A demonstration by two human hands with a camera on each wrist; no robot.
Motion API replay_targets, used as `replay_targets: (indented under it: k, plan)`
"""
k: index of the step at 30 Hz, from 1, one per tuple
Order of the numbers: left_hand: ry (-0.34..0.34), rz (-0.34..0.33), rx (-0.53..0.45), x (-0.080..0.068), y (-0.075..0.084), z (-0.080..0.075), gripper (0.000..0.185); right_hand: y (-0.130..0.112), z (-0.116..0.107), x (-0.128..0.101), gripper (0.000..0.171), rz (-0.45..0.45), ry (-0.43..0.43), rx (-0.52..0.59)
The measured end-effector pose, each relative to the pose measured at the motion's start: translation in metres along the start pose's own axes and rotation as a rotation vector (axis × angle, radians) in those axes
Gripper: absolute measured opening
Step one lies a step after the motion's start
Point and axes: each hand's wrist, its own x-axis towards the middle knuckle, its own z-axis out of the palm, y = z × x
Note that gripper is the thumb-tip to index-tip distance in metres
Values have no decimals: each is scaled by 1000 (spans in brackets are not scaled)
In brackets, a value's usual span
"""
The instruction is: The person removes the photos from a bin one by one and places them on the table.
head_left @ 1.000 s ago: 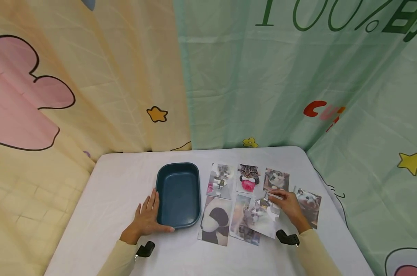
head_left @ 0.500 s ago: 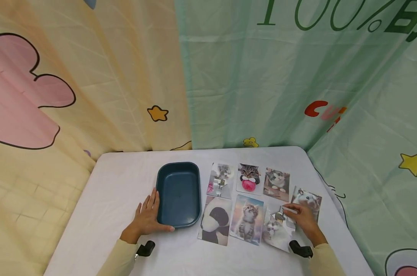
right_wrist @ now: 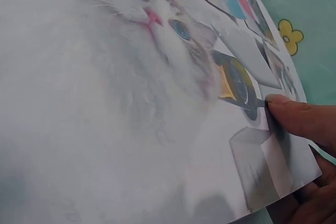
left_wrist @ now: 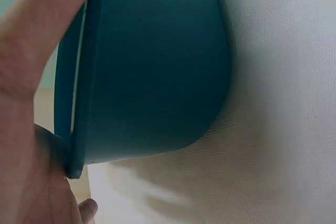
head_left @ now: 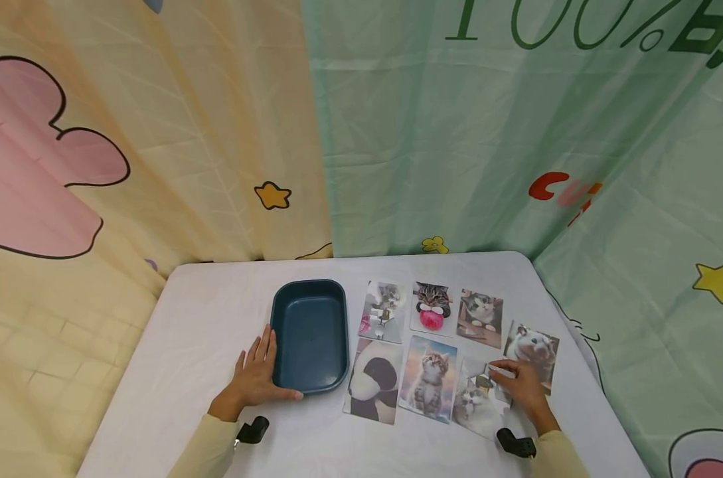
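My left hand [head_left: 255,384] rests with straight fingers against the left side and near left corner of a deep blue rectangular tray [head_left: 340,388]. The left wrist view has that tray's outer wall [left_wrist: 152,66] close up, with the hand [left_wrist: 31,103] at its rim. Between thumb and fingers, my right hand [head_left: 524,385] pinches the right edge of a photo card [head_left: 476,406] showing a white cat. In the right wrist view the thumb lies on the front of this card [right_wrist: 157,129], and the other fingers are partly hidden behind it.
Beside it lies a kitten photo card [head_left: 428,382], then a grey-and-white card [head_left: 373,382]. Behind are a card with a pink pompom [head_left: 433,309], a cat card [head_left: 479,318] and a pale cat card [head_left: 382,312]. Another card [head_left: 534,352] lies right, partly behind my right hand. Curtains hang beyond the white table [head_left: 218,299].
The right hand has carried the white-cat card rightward off the kitten card, to the kitten card's right side, then slightly left and lower. My left hand and the tray have stayed put.
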Motion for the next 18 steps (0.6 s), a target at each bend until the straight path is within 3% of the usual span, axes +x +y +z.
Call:
replay_targets:
  k: [9, 18]
  plan:
    - [-8, -3, -14, -2, 0, -1, 145, -11, 2, -12, 30, -35, 107, -141]
    - [0, 0, -7, -1, -1, 0, 145, -14, -3, -22, 16, 9, 370, -134]
